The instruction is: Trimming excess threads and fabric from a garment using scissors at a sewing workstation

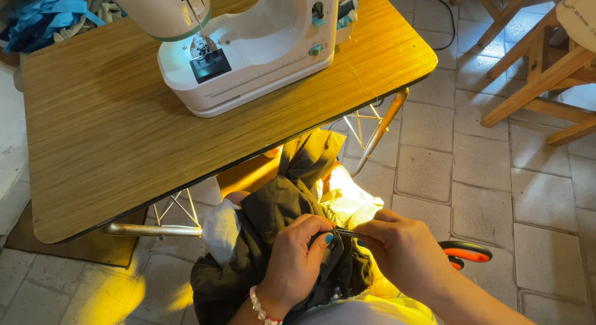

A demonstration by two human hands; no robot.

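Observation:
On my lap lies a bunched dark olive-black cloth (273, 219) with a pale grey patch at its left. My left hand (298, 263), with a beaded bracelet at the wrist, is closed on a fold of this cloth. My right hand (400, 250) holds a pair of scissors with orange and black handles (465, 252). The scissor blades point left and meet the cloth right beside my left thumb. A yellow cloth (347, 201) shows under the dark one.
A wooden folding table (105, 132) stands in front of me with a white sewing machine (248, 52) on it. Blue fabric scraps (46, 14) lie at the far left. Wooden furniture legs (540, 76) stand on the tiled floor at right.

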